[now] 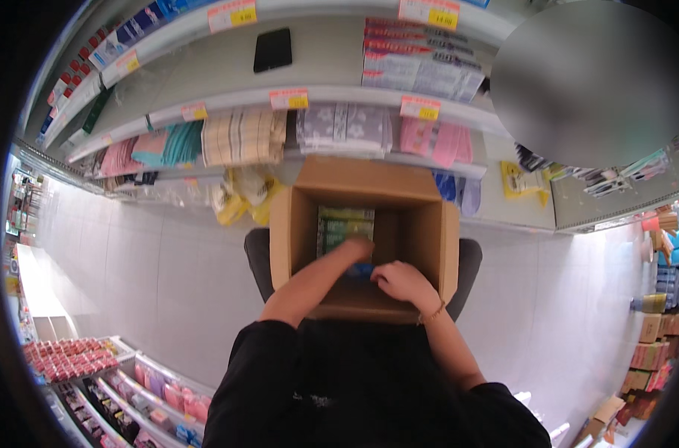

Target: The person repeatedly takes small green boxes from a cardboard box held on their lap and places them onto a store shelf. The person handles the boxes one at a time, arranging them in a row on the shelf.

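An open cardboard box [367, 178] stands before me between my legs, its flaps folded outward. Green printed cartons [339, 227] are packed in the far left part of its inside. My left hand [359, 248], blurred, reaches over the near right edge of these cartons; its fingers cannot be made out. Below it is a small blue package [362, 271], partly hidden. My right hand [404, 281], with a bracelet at the wrist, has its curled fingertips pinched at the package's right end.
Beyond the box, shelves hold folded towels [345, 130], stacked toothpaste cartons [420, 61] and a black phone-like device [272, 49]. Yellow plastic bags [244, 193] hang by the lowest shelf. Display racks [160, 386] stand behind at left, stacked cardboard boxes [650, 353] at right. A blurred patch covers the upper right.
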Action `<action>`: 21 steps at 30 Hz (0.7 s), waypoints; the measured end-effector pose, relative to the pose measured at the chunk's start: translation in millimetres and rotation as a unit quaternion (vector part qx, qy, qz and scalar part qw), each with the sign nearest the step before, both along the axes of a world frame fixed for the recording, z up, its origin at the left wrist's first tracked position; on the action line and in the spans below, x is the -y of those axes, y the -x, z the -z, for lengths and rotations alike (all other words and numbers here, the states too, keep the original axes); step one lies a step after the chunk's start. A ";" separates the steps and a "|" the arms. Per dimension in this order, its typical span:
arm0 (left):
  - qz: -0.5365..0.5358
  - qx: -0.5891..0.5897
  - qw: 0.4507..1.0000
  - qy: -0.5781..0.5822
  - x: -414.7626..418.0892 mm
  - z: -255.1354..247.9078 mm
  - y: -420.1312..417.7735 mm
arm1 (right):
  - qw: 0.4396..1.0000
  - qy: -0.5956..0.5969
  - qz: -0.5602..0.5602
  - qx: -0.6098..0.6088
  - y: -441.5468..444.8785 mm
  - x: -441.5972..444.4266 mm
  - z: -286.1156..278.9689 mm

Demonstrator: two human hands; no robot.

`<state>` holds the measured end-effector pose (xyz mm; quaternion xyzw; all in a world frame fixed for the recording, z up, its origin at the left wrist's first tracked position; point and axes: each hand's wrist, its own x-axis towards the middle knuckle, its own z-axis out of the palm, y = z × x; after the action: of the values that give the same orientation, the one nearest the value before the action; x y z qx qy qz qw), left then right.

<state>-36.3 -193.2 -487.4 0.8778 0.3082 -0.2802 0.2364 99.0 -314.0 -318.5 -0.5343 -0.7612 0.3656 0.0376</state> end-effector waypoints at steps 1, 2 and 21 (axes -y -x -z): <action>-0.024 -0.006 1.000 0.002 -0.6 6.9 4.7 | 1.000 0.009 0.007 0.006 0.3 1.9 9.1; -0.049 -0.014 0.999 0.000 -2.8 12.8 10.7 | 1.000 0.004 0.009 0.007 -0.2 4.8 19.8; -0.185 -0.082 0.971 0.130 37.9 73.4 67.9 | 0.995 0.087 0.039 0.011 -2.6 16.6 42.9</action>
<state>-104.2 -231.1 -560.8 0.7411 0.4444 -0.3407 0.3703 101.6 -330.6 -361.4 -0.5689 -0.7053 0.4230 -0.0032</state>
